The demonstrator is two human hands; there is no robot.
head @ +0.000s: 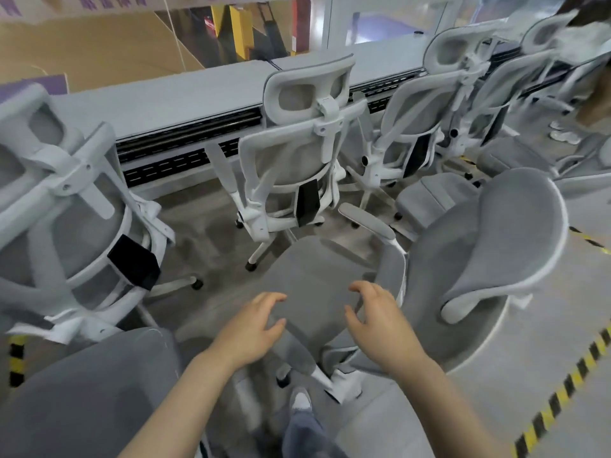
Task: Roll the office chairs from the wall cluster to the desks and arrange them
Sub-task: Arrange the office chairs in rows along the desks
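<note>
Chair seat point(317, 285) just beyond hands, left point(251, 328) and right point(380, 325), both spread, seemingly not touching.

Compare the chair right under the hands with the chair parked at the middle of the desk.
The near chair shows its seat and the front of its backrest, which stands off to the right; the desk chair shows its back to the camera. The near chair stands out on the open floor, the desk chair against the desk. Both hands, left hand and right hand, hover open over the near chair; none is near the desk chair. Both are grey mesh on white frames.

left chair point(66, 206) cropped, far chairs point(545, 44) blurred
</note>
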